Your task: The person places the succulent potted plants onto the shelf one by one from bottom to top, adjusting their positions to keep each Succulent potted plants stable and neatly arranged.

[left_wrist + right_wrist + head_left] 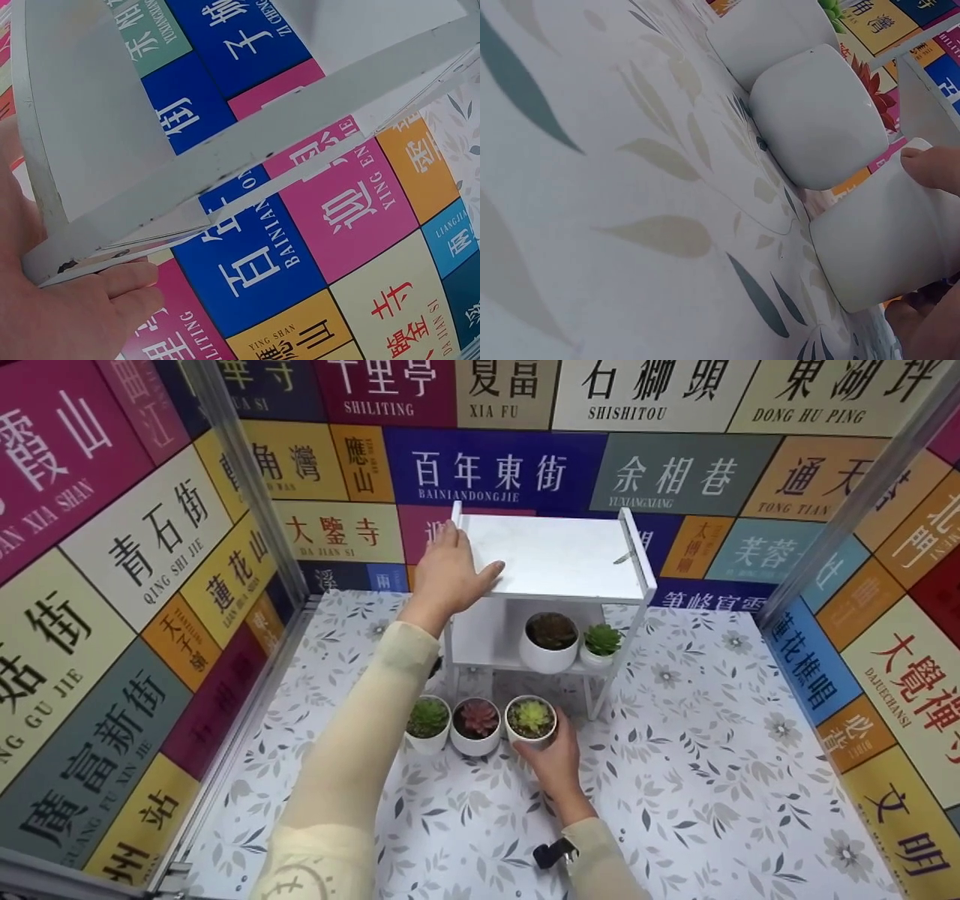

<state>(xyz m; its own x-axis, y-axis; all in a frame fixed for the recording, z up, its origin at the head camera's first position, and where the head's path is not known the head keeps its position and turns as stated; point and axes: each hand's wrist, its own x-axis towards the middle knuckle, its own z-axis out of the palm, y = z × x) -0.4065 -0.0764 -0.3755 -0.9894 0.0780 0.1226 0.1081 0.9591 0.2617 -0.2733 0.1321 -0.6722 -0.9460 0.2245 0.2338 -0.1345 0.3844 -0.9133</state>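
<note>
A white two-tier shelf (555,555) stands near the back wall. My left hand (451,574) grips the left edge of its top, and in the left wrist view the hand (67,300) has its fingers curled round the frame's corner. In front of the shelf, my right hand (555,761) holds a white pot with a yellow-green succulent (532,718); the right wrist view shows the thumb on the rim of that pot (885,232). Just left of it are a pot with a red succulent (475,726) and one with a green succulent (427,724).
On the lower tier sit a larger white pot with a dark plant (550,641) and a small green succulent (602,643) at its right. Metal posts (259,472) stand at the sides, before walls of coloured signs. A leaf-patterned cloth (697,780) covers the surface.
</note>
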